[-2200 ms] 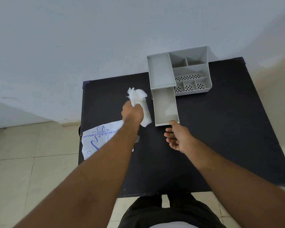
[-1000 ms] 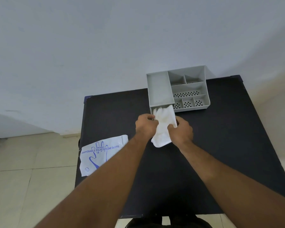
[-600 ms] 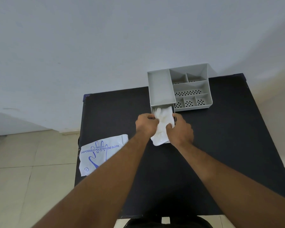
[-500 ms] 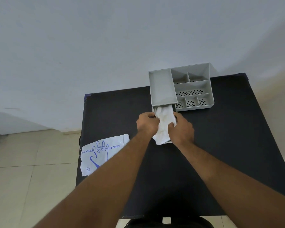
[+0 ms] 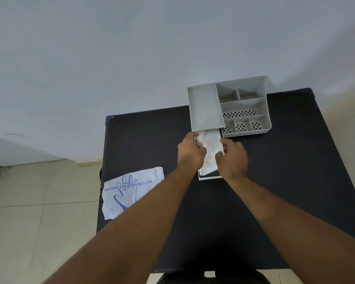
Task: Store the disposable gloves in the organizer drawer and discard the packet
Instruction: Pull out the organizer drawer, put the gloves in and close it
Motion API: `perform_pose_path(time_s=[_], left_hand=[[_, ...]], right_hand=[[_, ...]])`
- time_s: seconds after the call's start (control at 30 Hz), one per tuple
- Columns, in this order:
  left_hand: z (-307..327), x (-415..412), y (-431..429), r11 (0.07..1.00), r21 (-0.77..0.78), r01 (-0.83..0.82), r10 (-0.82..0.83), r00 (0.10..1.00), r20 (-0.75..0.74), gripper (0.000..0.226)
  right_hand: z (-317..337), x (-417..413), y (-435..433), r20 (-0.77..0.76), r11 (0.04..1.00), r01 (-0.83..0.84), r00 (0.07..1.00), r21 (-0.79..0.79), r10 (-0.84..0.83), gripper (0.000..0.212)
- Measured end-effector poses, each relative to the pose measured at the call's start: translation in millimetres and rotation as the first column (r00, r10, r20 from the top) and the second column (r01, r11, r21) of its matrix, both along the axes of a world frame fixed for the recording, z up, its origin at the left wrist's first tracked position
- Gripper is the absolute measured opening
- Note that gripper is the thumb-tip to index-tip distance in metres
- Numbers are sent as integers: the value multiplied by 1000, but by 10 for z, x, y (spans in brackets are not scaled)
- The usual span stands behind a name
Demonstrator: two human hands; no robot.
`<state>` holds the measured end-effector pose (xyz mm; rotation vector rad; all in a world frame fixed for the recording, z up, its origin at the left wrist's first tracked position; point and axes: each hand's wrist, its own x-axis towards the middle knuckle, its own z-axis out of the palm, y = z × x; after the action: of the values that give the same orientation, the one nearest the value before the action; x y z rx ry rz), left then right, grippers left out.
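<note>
Both hands, left (image 5: pixel 190 153) and right (image 5: pixel 232 158), pinch the gloves (image 5: pixel 210 152) lying in the open drawer (image 5: pixel 210 177), at 6 o'clock of the organizer (image 5: pixel 205 108). The wad looks featherlight, limp and slippery: better pressed flat from its edges. The packet (image 5: pixel 129 191) lies at the desk's (image 5: pixel 285 181) 9 o'clock edge.

Both hands cover the sides of the pulled-out grey plastic drawer (image 5: pixel 210 177); the black counter's (image 5: pixel 285 181) near right corner is cut off.
</note>
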<state>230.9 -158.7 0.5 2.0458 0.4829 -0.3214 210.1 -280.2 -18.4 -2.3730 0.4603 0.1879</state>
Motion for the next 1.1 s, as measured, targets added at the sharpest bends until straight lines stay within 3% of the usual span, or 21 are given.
perform_pose_path(time_s=[0.23,0.6,0.87,1.1], left_hand=[[-43,-51,-14,998,-46,35,-35,999,-6,57],[-7,-125,91,926,260,274,-277,961,-23,66],[-37,-96,143,888,354,293,-306,952,-22,57],[-67,-113,203,766,522,374,-445,896,11,41]], right_hand=[[-59,-9,-32,17,1000,-13,1000,-9,13,41],[-38,-69,-33,20,998,-37,999,-47,38,36],[-29,-80,-10,33,997,-37,999,-66,39,33],[-31,-4,84,106,969,-230,965,-87,239,37]])
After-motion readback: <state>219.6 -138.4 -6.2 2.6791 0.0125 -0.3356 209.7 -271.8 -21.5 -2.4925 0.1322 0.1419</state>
